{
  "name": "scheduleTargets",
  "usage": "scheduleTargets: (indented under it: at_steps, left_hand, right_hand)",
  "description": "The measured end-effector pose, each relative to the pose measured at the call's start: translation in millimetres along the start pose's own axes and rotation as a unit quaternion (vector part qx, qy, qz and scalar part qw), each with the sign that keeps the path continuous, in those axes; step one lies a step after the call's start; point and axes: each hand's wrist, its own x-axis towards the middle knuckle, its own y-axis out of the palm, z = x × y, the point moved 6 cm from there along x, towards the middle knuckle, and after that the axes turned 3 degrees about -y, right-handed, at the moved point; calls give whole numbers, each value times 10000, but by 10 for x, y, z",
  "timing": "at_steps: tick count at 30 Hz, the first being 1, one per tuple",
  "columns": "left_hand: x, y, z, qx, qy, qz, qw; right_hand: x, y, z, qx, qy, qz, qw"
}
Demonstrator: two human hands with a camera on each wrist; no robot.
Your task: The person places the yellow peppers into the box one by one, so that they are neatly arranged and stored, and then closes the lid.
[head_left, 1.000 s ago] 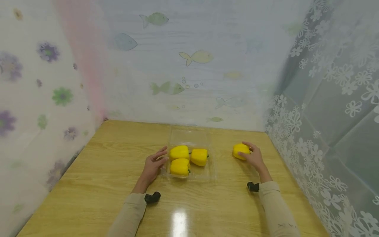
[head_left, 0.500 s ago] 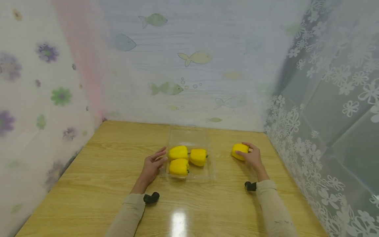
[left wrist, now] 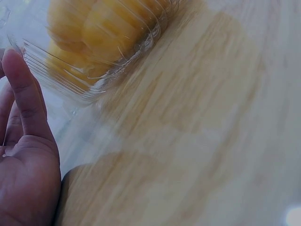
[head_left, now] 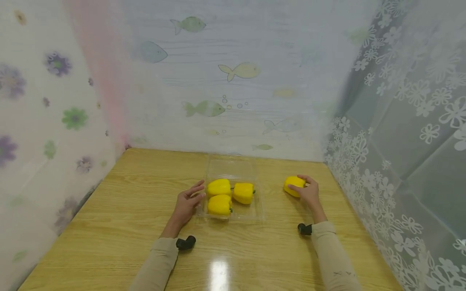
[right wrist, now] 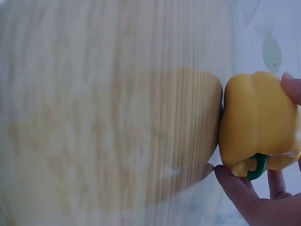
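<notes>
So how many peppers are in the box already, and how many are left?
Three yellow peppers already lie in the clear box. The right hand grips the fourth pepper on the table; the left hand touches the box's side. That one is left, and the lid is open.

Yellow bell pepper [head_left: 293,185] with green stem, on its side on wooden table, gripped by right hand [head_left: 308,193]; clear plastic clamshell box [head_left: 233,204], lid open, three yellow peppers [head_left: 230,195] inside, left hand [head_left: 186,203] against its left edge
</notes>
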Motion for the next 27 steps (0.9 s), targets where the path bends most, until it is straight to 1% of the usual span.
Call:
scheduleTargets:
  at_steps: [6, 11, 19, 24, 27]
  left_hand:
    - [-1, -7, 10, -20, -49, -30, 10000]
    - [-5, 10, -5, -8, -7, -21, 10000]
    - [5, -4, 0, 66, -86, -102, 9999]
    - [1, -7, -8, 116, -64, -120, 9998]
    - [-4, -13, -1, 105, -80, -150, 9998]
  right_hand:
    - [-16, 25, -13, 253, 171, 25, 9995]
    - [-41, 29, 4, 367, 171, -26, 9992]
    - [-97, 54, -12, 479, 393, -37, 9981]
    - [-127, 78, 7, 603, 379, -5, 9975]
    - [-148, 85, 18, 542, 391, 70, 9977]
